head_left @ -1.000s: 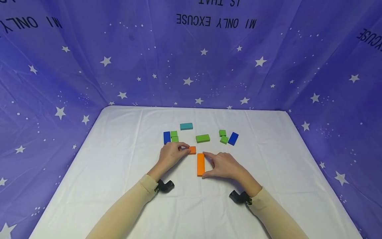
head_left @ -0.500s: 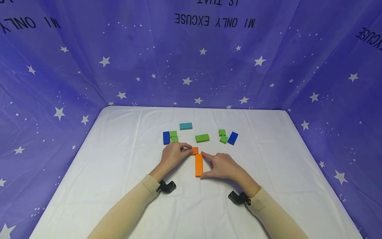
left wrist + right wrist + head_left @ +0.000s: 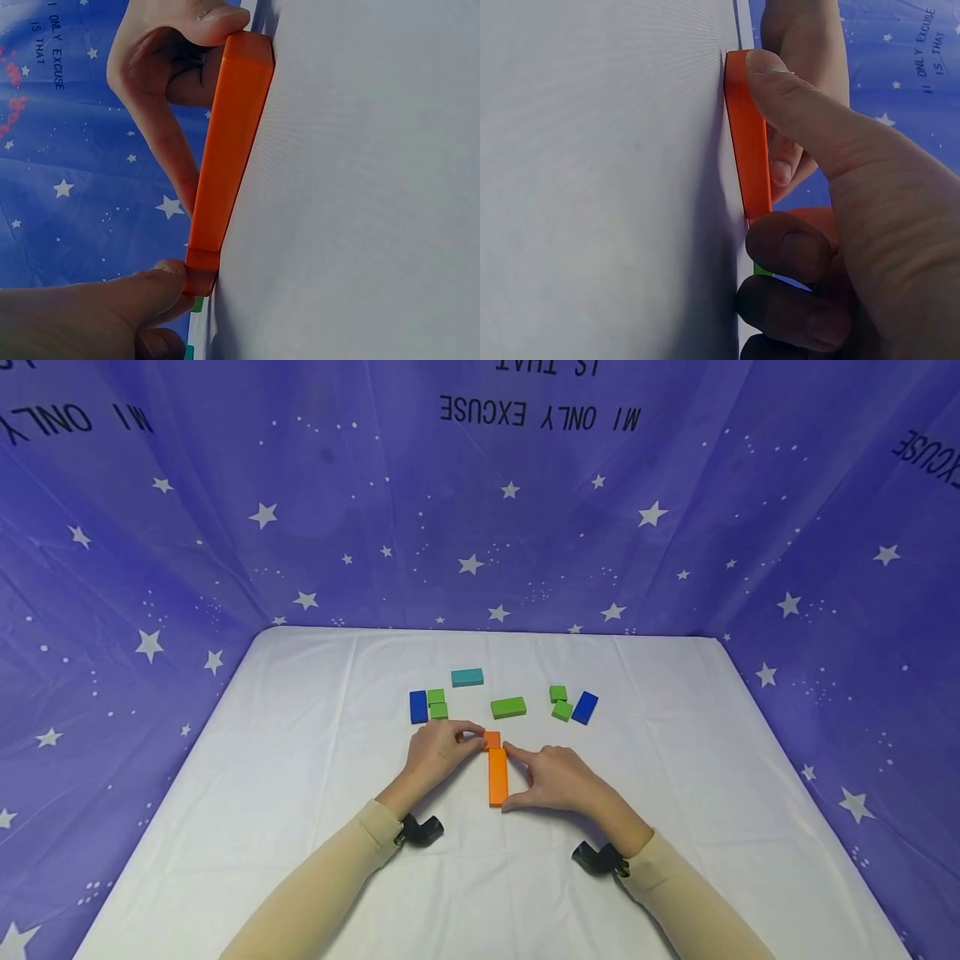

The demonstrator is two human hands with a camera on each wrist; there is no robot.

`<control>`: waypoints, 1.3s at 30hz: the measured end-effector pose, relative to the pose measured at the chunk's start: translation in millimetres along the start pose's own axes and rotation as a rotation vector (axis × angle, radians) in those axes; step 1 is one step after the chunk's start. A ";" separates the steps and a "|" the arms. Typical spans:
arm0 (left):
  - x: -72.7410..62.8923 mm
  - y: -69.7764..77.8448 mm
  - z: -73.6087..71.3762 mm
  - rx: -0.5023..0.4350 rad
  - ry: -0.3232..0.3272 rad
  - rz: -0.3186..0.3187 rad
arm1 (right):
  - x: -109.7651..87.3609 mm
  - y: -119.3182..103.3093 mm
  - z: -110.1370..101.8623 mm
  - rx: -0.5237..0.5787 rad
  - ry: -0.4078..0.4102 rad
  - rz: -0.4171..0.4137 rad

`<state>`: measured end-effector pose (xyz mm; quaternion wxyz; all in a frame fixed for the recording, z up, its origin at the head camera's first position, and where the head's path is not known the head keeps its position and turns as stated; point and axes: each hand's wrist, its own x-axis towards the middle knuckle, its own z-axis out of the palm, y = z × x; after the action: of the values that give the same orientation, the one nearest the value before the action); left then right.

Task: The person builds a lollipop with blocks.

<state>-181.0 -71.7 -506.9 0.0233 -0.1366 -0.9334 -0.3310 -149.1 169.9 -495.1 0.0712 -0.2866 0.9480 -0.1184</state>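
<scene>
My left hand (image 3: 437, 753) pinches a small orange block (image 3: 492, 739) between thumb and fingers. Just nearer to me, a long orange block (image 3: 498, 778) lies flat on the white cloth, pointing away from me. My right hand (image 3: 564, 778) spans this block lengthwise, thumb at its near end and index finger by its far end. The two orange blocks meet end to end, the small one set at the far end. In the left wrist view the seam between small block (image 3: 202, 271) and long block (image 3: 236, 142) shows beside the left thumb.
Beyond the hands lie a green block (image 3: 508, 707) and a teal block (image 3: 467, 677). To the left, a dark blue block (image 3: 418, 707) sits beside two small green blocks (image 3: 437, 697). Another blue block (image 3: 585, 708) lies right, by two small green blocks (image 3: 562, 711).
The small orange block has slid right with the left hand. The long one has shifted slightly left and nearer with the right hand, and the gap between them has closed.
</scene>
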 end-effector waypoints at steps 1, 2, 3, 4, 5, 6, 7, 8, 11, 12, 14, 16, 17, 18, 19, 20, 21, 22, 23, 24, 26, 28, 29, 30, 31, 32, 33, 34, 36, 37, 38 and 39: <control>0.1 0.0 0.2 0.001 -0.001 -0.001 | -0.1 -0.1 0.0 -0.002 0.001 -0.003; 0.1 0.2 0.4 0.000 -0.002 -0.003 | -0.1 -0.1 -0.1 -0.006 0.002 -0.006; 0.2 0.3 0.5 0.001 -0.004 -0.006 | -0.2 -0.3 -0.1 -0.010 0.002 -0.007; 0.3 0.4 0.8 0.002 -0.007 -0.012 | -0.2 -0.6 -0.1 -0.013 0.001 -0.008; 0.4 0.5 1.1 0.005 -0.010 -0.019 | -0.2 -0.9 -0.2 -0.014 0.001 -0.009; 0.4 0.7 1.3 0.006 -0.014 -0.026 | -0.4 -1.2 -0.2 -0.016 0.000 -0.010; 0.4 0.9 1.4 0.006 -0.018 -0.032 | -0.5 -1.5 -0.3 -0.015 -0.001 -0.011; 0.3 1.1 1.6 0.007 -0.021 -0.038 | -0.7 -2.0 -0.4 -0.014 -0.003 -0.010; -0.6 1.9 1.7 0.004 -0.029 -0.048 | -1.0 -3.0 -0.2 -0.016 -0.008 -0.007; -0.7 2.2 1.7 0.003 -0.030 -0.048 | -1.0 -3.2 -0.1 -0.015 -0.008 -0.006; -1.1 2.5 1.7 0.003 -0.031 -0.047 | -0.9 -3.4 0.3 -0.017 -0.007 -0.001; -1.3 2.6 1.9 0.007 -0.027 -0.038 | -0.6 -3.1 1.2 -0.022 -0.007 0.004; -1.3 2.8 2.0 0.008 -0.023 -0.031 | -0.5 -2.9 1.6 -0.024 -0.008 0.006; -1.2 2.9 2.1 0.010 -0.020 -0.024 | -0.4 -2.7 2.0 -0.025 -0.009 0.008; -1.3 3.0 2.2 0.011 -0.015 -0.017 | -0.3 -2.5 2.4 -0.025 -0.009 0.009; -1.3 3.2 2.2 0.012 -0.013 -0.011 | -0.1 -2.2 2.9 -0.028 -0.010 0.010; -1.5 3.4 2.2 0.011 -0.011 -0.006 | 0.0 -2.0 3.1 -0.029 -0.008 0.008; -1.5 3.5 2.3 0.008 -0.010 -0.004 | 0.1 -1.8 3.4 -0.031 -0.006 0.006; -1.6 3.6 2.3 0.008 -0.013 -0.006 | 0.2 -1.7 3.5 -0.032 -0.003 0.004; -1.7 3.7 2.4 0.010 -0.016 -0.007 | 0.1 -1.9 3.3 -0.032 0.001 0.001; -1.9 3.9 2.4 0.020 -0.023 -0.006 | 0.0 -2.2 3.0 -0.036 0.009 -0.003; -2.2 3.9 2.2 0.035 -0.030 0.002 | -0.3 -2.6 2.9 -0.040 0.016 -0.004; -2.5 4.0 1.9 0.047 -0.033 0.009 | -0.4 -2.9 2.6 -0.042 0.017 -0.003; -2.7 4.0 1.5 0.056 -0.035 0.018 | -0.5 -3.0 2.6 -0.044 0.016 -0.001; -3.0 4.0 1.1 0.063 -0.038 0.026 | -0.5 -2.9 2.8 -0.047 0.015 0.002; -3.3 4.1 0.6 0.067 -0.041 0.034 | -0.5 -2.9 2.9 -0.048 0.013 0.005; -3.8 4.1 0.1 0.071 -0.047 0.040 | -0.5 -2.9 2.9 -0.049 0.009 0.009; -4.2 4.1 -0.4 0.075 -0.050 0.048 | -0.5 -3.0 2.8 -0.047 0.006 0.013; -5.5 4.3 -1.6 0.081 -0.063 0.063 | -0.6 -3.1 2.6 -0.044 0.000 0.018; -6.2 4.5 -2.3 0.087 -0.071 0.068 | -0.8 -3.2 2.4 -0.040 -0.002 0.019; -7.0 4.6 -2.8 0.093 -0.080 0.073 | -0.9 -3.4 2.1 -0.037 -0.003 0.020; -7.7 4.6 -3.2 0.104 -0.090 0.079 | -1.2 -3.6 1.9 -0.034 -0.004 0.020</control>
<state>-172.5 -72.1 -502.6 0.0015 -0.1869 -0.9433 -0.2742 -145.9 167.3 -495.9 0.0693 -0.2785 0.9526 -0.1008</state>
